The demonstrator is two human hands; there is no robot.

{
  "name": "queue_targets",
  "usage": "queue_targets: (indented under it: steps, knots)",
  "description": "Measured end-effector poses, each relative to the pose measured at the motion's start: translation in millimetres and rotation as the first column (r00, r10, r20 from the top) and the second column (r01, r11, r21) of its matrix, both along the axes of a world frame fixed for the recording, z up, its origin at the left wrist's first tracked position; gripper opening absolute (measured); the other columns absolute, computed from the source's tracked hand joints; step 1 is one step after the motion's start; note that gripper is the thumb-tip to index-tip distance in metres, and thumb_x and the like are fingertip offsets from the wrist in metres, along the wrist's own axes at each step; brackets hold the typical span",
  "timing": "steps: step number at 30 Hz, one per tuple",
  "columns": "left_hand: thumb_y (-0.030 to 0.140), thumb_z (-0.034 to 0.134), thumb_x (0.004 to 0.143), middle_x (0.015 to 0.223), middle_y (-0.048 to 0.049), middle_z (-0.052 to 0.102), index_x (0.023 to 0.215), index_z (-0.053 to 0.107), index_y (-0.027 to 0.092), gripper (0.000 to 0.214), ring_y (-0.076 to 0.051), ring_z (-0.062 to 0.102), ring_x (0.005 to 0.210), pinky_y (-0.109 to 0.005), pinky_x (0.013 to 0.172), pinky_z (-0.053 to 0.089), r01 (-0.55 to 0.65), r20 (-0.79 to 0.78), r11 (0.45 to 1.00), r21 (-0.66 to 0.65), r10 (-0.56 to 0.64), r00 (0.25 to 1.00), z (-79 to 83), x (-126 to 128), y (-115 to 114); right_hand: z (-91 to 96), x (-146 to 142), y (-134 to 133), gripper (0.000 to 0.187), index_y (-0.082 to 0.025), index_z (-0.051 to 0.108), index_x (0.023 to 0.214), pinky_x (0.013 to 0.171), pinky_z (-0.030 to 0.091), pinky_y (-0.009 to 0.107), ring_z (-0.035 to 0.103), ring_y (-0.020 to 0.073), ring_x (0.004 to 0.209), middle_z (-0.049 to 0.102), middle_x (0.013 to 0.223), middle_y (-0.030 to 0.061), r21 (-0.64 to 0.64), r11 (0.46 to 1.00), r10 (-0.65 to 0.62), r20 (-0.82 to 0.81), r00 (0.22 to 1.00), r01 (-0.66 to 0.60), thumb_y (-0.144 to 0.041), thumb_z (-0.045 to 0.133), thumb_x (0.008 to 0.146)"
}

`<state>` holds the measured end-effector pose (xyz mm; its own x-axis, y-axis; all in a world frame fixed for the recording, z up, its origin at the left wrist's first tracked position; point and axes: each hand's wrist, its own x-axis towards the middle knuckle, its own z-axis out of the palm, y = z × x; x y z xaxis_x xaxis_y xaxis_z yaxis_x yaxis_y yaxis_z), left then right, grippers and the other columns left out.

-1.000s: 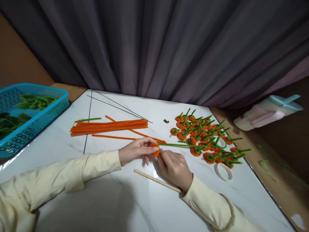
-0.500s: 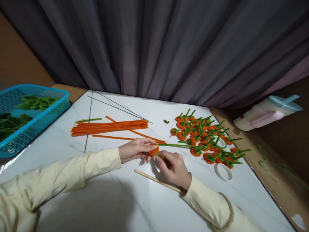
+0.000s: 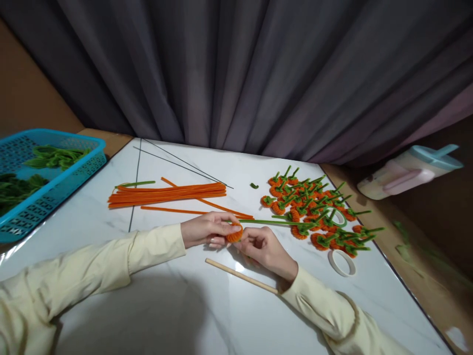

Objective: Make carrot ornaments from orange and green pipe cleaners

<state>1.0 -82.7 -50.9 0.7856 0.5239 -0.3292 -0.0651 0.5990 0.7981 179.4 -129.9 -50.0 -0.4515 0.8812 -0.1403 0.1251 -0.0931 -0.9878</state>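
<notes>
My left hand (image 3: 212, 230) is closed on a small ribbed orange pipe-cleaner pumpkin (image 3: 234, 233), thumb on top and fingers beneath. Close against its right side, my right hand (image 3: 264, 248) is pinched, with the fingertips at the pumpkin's lower edge; whatever they grip is hidden. Just behind both hands a long green pipe cleaner (image 3: 271, 222) lies on the white table (image 3: 177, 305). A thin wooden stick (image 3: 240, 275) rests in front, its right end by my right cuff. To the left is a bundle of orange pipe cleaners (image 3: 166, 195), with a few loose ones beside it.
Many finished orange pumpkins with green stems (image 3: 314, 207) are heaped at right, with a roll of tape (image 3: 342, 263) in front. A blue basket (image 3: 84, 167) of green pieces stands left. Thin dark wires (image 3: 181, 165) lie at the back. A lidded cup (image 3: 406, 172) is far right.
My right hand has turned slightly and its fingers have curled in closer to the pumpkin. The green bit that showed at its fingertips is now hidden. My left hand has barely moved.
</notes>
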Motion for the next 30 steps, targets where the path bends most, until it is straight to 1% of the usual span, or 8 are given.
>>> queue_targets:
  steps: [7,11,14,17,19,21,24,30]
  knots:
    - [0.034,0.069,0.072,0.053,0.0055,0.048,0.084,0.053,0.015,0.028,0.0,0.025,0.036,-0.015,0.035,0.018,0.05,-0.024,0.999,-0.014,-0.05,0.998,1.7,0,1,-1.2,-3,0,0.031,-0.017,0.04,0.053,0.037,0.024,0.016,0.032,0.0037,0.037,0.038,0.041,-0.0065,0.071,0.997,0.002,0.081,0.997,-0.008,-0.032,0.057,0.073]
    - [0.035,0.07,0.072,0.049,0.0087,0.039,0.085,0.054,0.016,0.028,0.0,0.021,0.036,-0.015,0.034,0.016,0.094,-0.049,0.996,-0.003,-0.094,0.994,1.6,-2,2,0.6,-2,1,0.03,-0.016,0.041,0.052,0.037,0.023,0.016,0.03,0.0037,0.037,0.038,0.041,-0.0058,0.082,0.993,0.076,0.137,0.988,-0.088,-0.032,0.053,0.075]
    - [0.037,0.07,0.071,0.05,0.0089,0.038,0.085,0.053,0.017,0.03,0.0,0.02,0.036,-0.014,0.034,0.016,0.12,-0.077,0.993,0.012,-0.118,0.99,2.0,-3,2,1.3,-1,1,0.028,-0.016,0.043,0.052,0.037,0.024,0.017,0.028,0.0039,0.038,0.038,0.04,-0.0059,0.093,0.987,0.115,0.149,0.982,-0.13,-0.028,0.05,0.076]
    - [0.039,0.071,0.07,0.05,0.009,0.038,0.086,0.053,0.017,0.033,0.0,0.02,0.036,-0.014,0.033,0.017,0.139,-0.089,0.99,0.028,-0.136,0.987,2.6,-3,2,-1.5,0,1,0.023,-0.015,0.043,0.051,0.038,0.023,0.017,0.027,0.0042,0.039,0.036,0.041,-0.006,0.149,0.981,0.094,0.173,0.98,-0.121,-0.022,0.048,0.072]
    - [0.04,0.071,0.07,0.051,0.0088,0.038,0.086,0.052,0.017,0.034,0.0,0.02,0.036,-0.014,0.033,0.017,0.145,-0.091,0.989,0.031,-0.142,0.986,2.9,-3,1,-5.1,-1,-1,0.02,-0.016,0.042,0.049,0.039,0.023,0.017,0.026,0.0042,0.04,0.034,0.042,-0.0061,0.228,0.97,0.038,0.207,0.978,-0.086,-0.018,0.046,0.069]
    - [0.042,0.069,0.071,0.05,0.0087,0.039,0.085,0.05,0.017,0.034,0.0,0.019,0.036,-0.013,0.033,0.016,0.152,-0.089,0.988,0.033,-0.149,0.985,3.2,-2,1,-8.5,-2,-4,0.02,-0.015,0.041,0.047,0.041,0.023,0.016,0.025,0.0041,0.041,0.031,0.042,-0.0061,0.344,0.937,-0.032,0.251,0.967,-0.059,-0.015,0.044,0.067]
    - [0.042,0.066,0.074,0.048,0.0087,0.039,0.084,0.049,0.016,0.032,-0.001,0.019,0.035,-0.013,0.034,0.017,0.169,-0.08,0.985,0.046,-0.165,0.983,3.4,-2,-1,-11.1,-4,-8,0.022,-0.015,0.042,0.048,0.042,0.024,0.017,0.025,0.0041,0.04,0.03,0.043,-0.006,0.528,0.848,-0.127,0.302,0.945,-0.055,-0.014,0.042,0.07]
    - [0.042,0.065,0.075,0.044,0.0104,0.035,0.083,0.048,0.016,0.031,-0.001,0.019,0.035,-0.013,0.033,0.022,0.188,-0.076,0.98,0.066,-0.183,0.98,4.5,-1,-2,-11.7,-2,-11,0.024,-0.015,0.054,0.061,0.044,0.027,0.018,0.033,0.0061,0.039,0.041,0.044,-0.0044,0.711,0.681,-0.203,0.418,0.885,-0.179,-0.015,0.038,0.08]
